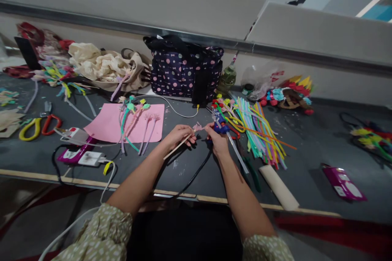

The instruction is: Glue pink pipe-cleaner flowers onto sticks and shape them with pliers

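Observation:
My left hand (180, 136) is closed round a thin wooden stick (177, 147) with a small pink flower (197, 127) at its tip. Close beside it, my right hand (216, 138) is closed on a blue glue gun (221, 127), whose nozzle points at the flower. A black cord (196, 175) runs from the gun toward the table's front edge. Both hands hover just above the dark table (306, 171).
A pink sheet (107, 124) bearing finished pipe-cleaner flowers (134, 124) lies left. A bundle of coloured pipe cleaners (260, 130) lies right. A polka-dot bag (186, 69), scissors (39, 124), a power strip (78, 153), a cardboard roll (279, 187) and a purple packet (343, 183) surround them.

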Motion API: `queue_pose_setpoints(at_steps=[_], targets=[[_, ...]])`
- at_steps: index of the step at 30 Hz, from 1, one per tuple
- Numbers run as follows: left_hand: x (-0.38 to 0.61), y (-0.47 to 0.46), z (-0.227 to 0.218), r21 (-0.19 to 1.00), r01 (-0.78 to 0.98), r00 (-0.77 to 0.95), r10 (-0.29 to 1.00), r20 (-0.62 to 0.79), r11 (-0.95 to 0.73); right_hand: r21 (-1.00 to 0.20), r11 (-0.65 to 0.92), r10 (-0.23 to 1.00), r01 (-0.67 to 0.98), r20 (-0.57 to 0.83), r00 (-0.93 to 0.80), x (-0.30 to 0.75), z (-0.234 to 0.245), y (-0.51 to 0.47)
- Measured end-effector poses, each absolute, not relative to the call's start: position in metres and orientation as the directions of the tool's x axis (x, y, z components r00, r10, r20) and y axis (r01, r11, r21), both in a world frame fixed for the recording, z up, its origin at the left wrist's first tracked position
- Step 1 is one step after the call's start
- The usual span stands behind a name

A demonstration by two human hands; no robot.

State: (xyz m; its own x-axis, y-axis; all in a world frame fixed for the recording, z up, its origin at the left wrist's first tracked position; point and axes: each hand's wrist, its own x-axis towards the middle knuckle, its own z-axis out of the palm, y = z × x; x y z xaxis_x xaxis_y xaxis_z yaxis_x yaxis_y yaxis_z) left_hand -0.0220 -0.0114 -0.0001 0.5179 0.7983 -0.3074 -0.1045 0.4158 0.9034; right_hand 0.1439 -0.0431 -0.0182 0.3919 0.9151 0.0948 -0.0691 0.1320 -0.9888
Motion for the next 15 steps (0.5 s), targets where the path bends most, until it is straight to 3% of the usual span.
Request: queue_pose_setpoints(at_steps=[15], targets=[[-0.022, -0.012, -0.004, 0.913, -0.101, 0.551, 0.786, -0.280, 0.396, -0.995, 0.103, 0.927, 0.012, 0.100, 0.361, 0.139, -0.006, -0.050]])
